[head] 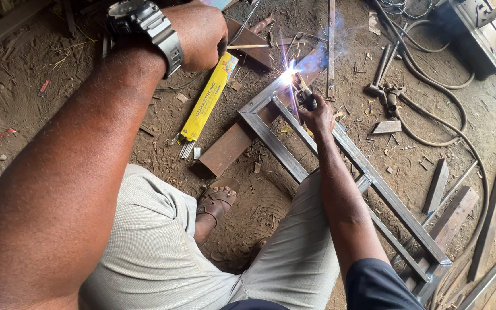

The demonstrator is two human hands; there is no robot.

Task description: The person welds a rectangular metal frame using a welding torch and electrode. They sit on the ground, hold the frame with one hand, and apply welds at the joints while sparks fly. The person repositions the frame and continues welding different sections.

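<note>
Right hand (318,117) is wrapped tight around the electrode holder (307,99), fingers curled shut on its dark grip. The rod runs up and left from the holder to a bright arc (287,74) at the top corner of a rectangular steel frame (275,147). Blue-white flare and sparks spread above that corner.

The frame lies flat on the dirt floor (58,80), running diagonally from the arc at upper centre down to lower right, passing between the person's knees. A rusty flat plate (231,146) sits under its upper end.

Left hand (199,31) is raised near the top edge, close to the camera, a metal-band wristwatch (144,26) on the wrist. It looks closed into a loose fist — cannot tell whether it holds anything, the palm side is hidden.

Just left of the frame: a long yellow box of welding rods (209,97), with loose rods (185,149) spilling from its lower end. A sandalled foot (216,201) rests on the dirt below the plate.

Right side: a hammer (378,74) next to a ground clamp (393,97), cables (443,123) looping off toward a welding machine (477,31) at the top right corner. Scrap steel bars (452,215) and strips lie scattered at lower right, well apart from the arc.
</note>
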